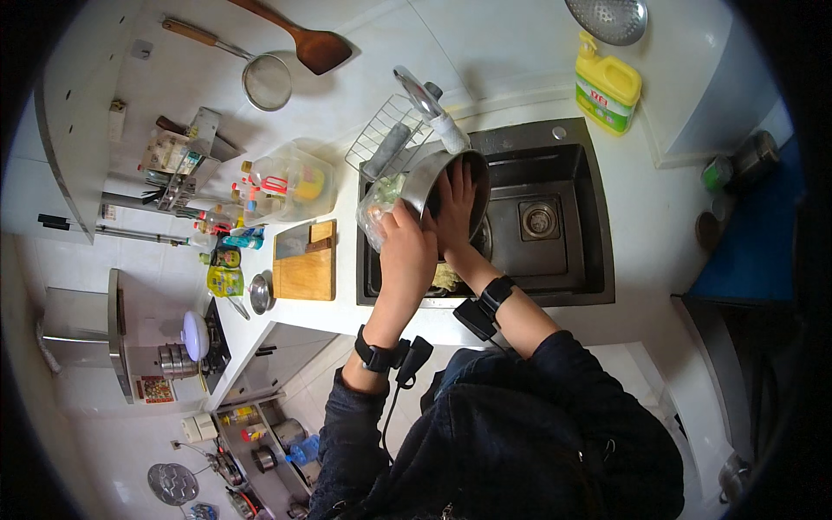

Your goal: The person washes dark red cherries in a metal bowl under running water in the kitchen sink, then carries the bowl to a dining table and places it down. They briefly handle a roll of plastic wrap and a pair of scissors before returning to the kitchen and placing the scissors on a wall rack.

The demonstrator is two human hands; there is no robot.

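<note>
A stainless steel basin (pixel 416 184) is tilted on its side over the dark double sink (pixel 601 273). My left hand (pixel 406 247) grips its near rim. Inside the basin, my right hand (pixel 457 205) lies with fingers extended and apart against the inner wall, holding nothing. Just left of the basin is a clear plastic bag (pixel 369 218) with something green and orange in it. Under my wrists, at the sink's front edge, a pale yellowish piece of food (pixel 446 277) shows in part. The faucet (pixel 419 94) with a white-wrapped spout rises behind the basin.
A wire rack (pixel 374 133) holding a grey cylinder stands behind the sink. Leftward on the counter are a wooden cutting board (pixel 304 279) with a cleaver (pixel 296 244), a small metal bowl (pixel 260 294) and a plastic bin (pixel 322 195). A yellow detergent jug (pixel 608 88) stands back right.
</note>
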